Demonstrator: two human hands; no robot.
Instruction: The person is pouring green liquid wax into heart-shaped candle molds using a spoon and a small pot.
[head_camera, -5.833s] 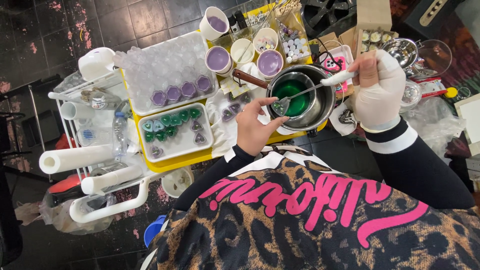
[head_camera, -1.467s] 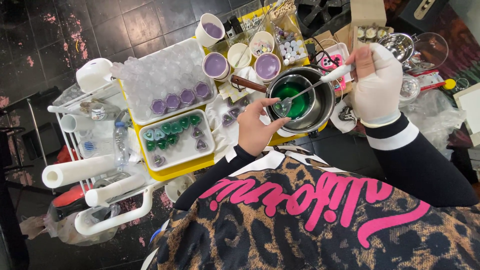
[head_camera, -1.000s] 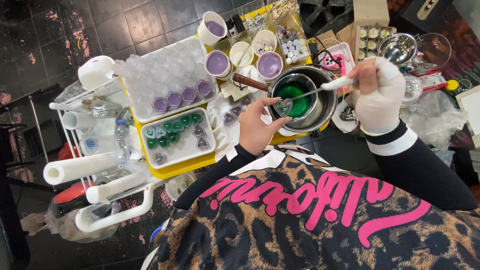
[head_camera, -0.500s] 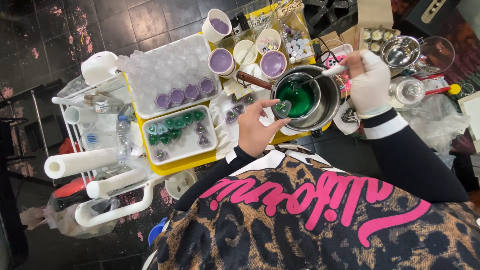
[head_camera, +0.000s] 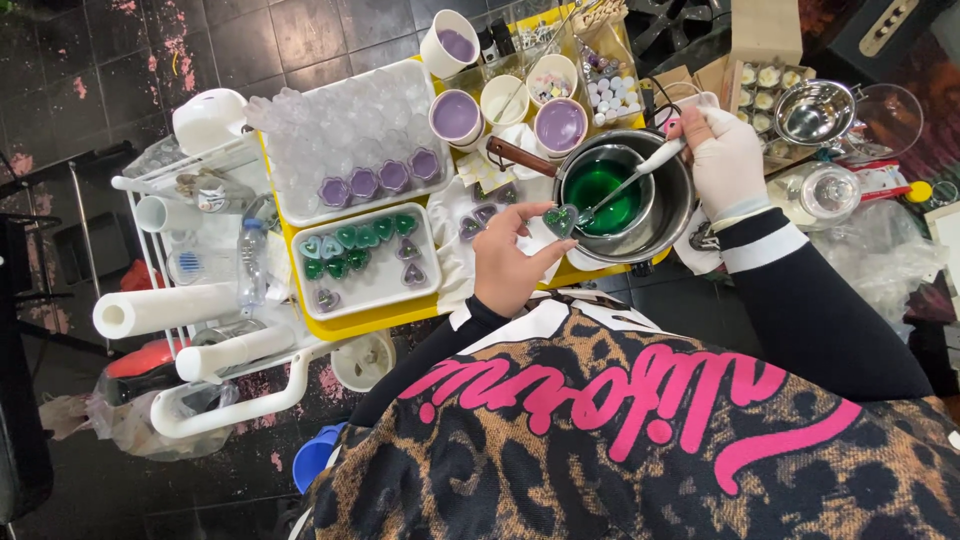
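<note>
My left hand (head_camera: 508, 262) pinches a small clear heart-shaped cup (head_camera: 559, 219) with green liquid in it, beside the rim of a steel pot (head_camera: 672, 213). Inside the pot sits a smaller vessel of green liquid (head_camera: 603, 186). My right hand (head_camera: 727, 163), in a white glove, grips the white handle of a spoon (head_camera: 625, 186); the spoon's tip rests at the heart cup's edge. A white tray (head_camera: 366, 291) to the left holds several filled green and purple heart cups.
A larger white tray (head_camera: 300, 205) carries many empty clear cups and three purple ones. Cups of purple wax (head_camera: 456, 114) stand behind the pot. A steel bowl (head_camera: 816, 108) and glass jar (head_camera: 824, 191) sit right. Paper rolls (head_camera: 165, 309) lie on the white cart.
The gloved right hand shifted the spoon from the pot's rim side so its tip now meets the heart cup. The left hand still holds the cup in the same place.
</note>
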